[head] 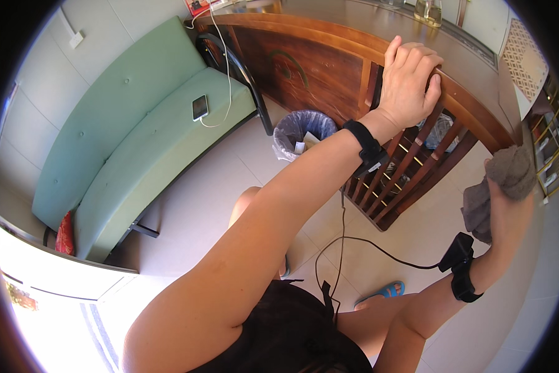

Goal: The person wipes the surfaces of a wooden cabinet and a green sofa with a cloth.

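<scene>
My left hand (407, 88) lies over the front edge of a dark brown wooden table (354, 28), its fingers bent on the top and its thumb along the rim. The fingertips are partly hidden. My right hand (505, 203) is at the table's near right corner and grips a bunched grey-brown cloth (512, 170). Part of the cloth hangs down on the left side of that hand, and the rest covers most of the fingers. Black straps with small devices circle both of my wrists.
A green padded bench (167, 121) carries a phone (200, 107) on a white cable. A lined waste bin (284, 135) stands beside the table. A dark cable (377, 245) runs from the right wrist device over the tiled floor. A glass vessel (427, 13) stands on the tabletop.
</scene>
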Available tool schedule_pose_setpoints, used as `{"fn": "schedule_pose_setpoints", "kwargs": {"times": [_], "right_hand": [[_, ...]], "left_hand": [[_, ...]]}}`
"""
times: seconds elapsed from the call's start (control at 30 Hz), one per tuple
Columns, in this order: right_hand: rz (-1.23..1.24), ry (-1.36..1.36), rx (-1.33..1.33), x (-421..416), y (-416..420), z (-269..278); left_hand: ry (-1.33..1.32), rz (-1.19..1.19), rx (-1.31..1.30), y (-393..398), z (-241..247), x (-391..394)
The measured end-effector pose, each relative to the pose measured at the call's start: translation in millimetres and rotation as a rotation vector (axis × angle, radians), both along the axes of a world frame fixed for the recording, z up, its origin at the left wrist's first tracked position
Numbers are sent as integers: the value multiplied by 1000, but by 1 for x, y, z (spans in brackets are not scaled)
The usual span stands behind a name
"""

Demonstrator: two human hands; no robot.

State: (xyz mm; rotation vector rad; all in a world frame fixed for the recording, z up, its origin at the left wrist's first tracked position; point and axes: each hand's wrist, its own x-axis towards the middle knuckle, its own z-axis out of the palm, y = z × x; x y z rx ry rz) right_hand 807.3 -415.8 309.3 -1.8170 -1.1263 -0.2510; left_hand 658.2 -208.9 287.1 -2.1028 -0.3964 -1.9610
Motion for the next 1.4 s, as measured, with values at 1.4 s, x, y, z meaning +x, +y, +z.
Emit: {"fn": "schedule_pose_setpoints", "kwargs": {"times": [1.4], "right_hand": [[268, 280, 232, 16, -3, 10]], "left_hand": [[130, 97, -94, -11, 8, 2]]}}
